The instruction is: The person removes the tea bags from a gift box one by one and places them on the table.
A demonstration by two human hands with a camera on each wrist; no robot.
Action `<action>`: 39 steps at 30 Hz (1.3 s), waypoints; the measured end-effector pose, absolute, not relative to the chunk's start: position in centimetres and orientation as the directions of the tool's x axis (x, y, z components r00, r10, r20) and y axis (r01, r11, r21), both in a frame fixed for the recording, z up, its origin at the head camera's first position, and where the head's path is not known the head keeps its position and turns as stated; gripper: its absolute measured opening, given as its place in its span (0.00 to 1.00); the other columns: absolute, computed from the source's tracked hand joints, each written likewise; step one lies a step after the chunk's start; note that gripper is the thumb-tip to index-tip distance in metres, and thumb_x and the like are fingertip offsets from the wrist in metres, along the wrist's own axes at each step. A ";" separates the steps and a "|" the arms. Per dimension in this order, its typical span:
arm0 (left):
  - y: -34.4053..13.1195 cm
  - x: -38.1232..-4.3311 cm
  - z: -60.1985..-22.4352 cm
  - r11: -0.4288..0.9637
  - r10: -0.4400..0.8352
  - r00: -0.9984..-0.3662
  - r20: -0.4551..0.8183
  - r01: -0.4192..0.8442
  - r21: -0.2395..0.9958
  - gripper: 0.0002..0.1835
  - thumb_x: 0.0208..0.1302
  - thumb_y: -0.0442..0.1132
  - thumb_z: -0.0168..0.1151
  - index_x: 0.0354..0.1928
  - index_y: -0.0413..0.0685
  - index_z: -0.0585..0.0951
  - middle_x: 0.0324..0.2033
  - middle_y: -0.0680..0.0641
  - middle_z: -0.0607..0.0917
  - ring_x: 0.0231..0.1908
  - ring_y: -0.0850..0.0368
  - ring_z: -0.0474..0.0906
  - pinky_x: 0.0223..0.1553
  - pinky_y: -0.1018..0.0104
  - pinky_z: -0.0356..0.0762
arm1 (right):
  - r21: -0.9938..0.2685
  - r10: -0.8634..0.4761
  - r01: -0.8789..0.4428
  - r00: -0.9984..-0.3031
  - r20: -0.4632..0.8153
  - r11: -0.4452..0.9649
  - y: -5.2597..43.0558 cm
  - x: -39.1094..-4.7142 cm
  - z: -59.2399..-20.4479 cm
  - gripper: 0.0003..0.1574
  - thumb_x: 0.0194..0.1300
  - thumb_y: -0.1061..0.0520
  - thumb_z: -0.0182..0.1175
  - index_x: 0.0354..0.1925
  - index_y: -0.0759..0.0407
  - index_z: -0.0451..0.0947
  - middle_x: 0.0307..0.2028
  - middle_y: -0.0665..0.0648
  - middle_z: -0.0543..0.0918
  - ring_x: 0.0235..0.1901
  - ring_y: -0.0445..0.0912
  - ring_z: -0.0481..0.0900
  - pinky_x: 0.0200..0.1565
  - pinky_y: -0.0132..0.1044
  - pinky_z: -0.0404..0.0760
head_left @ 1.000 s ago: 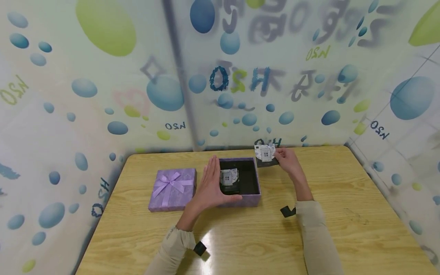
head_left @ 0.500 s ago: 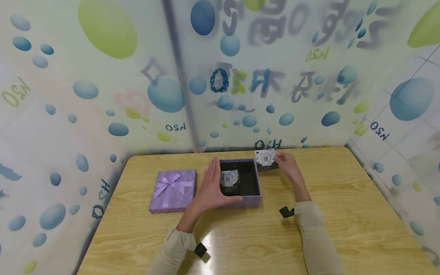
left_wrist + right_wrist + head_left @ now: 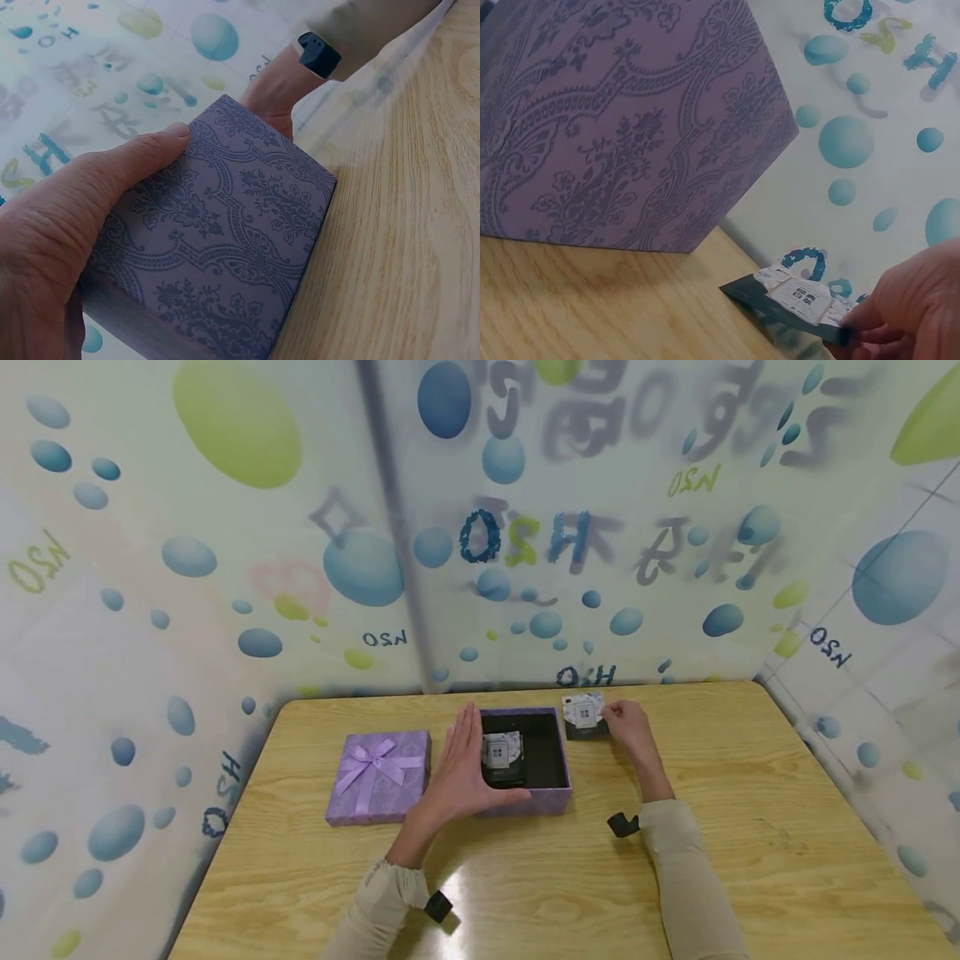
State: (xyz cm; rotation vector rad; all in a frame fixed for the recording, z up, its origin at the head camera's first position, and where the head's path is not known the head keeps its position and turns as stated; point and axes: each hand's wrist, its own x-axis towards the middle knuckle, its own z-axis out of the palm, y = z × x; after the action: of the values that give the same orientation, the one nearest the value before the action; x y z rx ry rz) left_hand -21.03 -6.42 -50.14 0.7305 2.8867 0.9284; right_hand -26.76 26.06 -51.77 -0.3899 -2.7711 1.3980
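Right hand (image 3: 632,727) pinches the loose packet (image 3: 582,718) by its right edge, just right of the box (image 3: 542,802), table (image 3: 555,885) contact's hard to tell tbh, left hand (image 3: 459,777) straight-fingered against the box

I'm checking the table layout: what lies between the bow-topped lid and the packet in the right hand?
The head view shows the left hand and the open purple box, with another packet inside, between the lid and the held packet.
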 end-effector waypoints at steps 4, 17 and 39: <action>-6.4 -21.0 -50.2 0.714 0.441 -0.889 0.121 0.429 0.553 0.83 0.44 0.83 0.69 0.80 0.55 0.22 0.81 0.53 0.22 0.80 0.56 0.18 0.80 0.46 0.31 | -0.785 0.250 0.230 -0.963 -0.100 0.575 26.0 -26.7 -51.9 0.24 0.82 0.56 0.48 0.60 0.75 0.76 0.53 0.72 0.81 0.44 0.55 0.76 0.41 0.42 0.75; -6.4 -21.0 -50.2 0.731 0.437 -0.893 0.108 0.423 0.535 0.83 0.44 0.83 0.69 0.80 0.57 0.21 0.80 0.54 0.21 0.80 0.58 0.17 0.80 0.49 0.30 | -0.778 0.275 0.202 -0.961 -0.038 0.595 26.0 -26.8 -53.2 0.24 0.80 0.56 0.49 0.58 0.76 0.79 0.53 0.74 0.82 0.48 0.61 0.81 0.46 0.50 0.80; -6.4 -20.9 -50.0 0.729 0.434 -0.894 0.108 0.420 0.541 0.83 0.44 0.81 0.71 0.80 0.57 0.21 0.81 0.55 0.21 0.80 0.58 0.17 0.80 0.48 0.30 | -0.758 0.288 0.279 -0.949 -0.126 0.590 26.2 -26.5 -52.4 0.25 0.81 0.54 0.49 0.53 0.75 0.81 0.52 0.73 0.83 0.41 0.56 0.79 0.40 0.45 0.77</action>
State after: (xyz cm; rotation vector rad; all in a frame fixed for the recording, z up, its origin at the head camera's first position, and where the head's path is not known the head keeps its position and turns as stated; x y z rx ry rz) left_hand -20.89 -6.38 -50.00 0.7157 2.8971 0.8962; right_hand -26.51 26.23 -52.38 -0.4975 -2.7916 1.3285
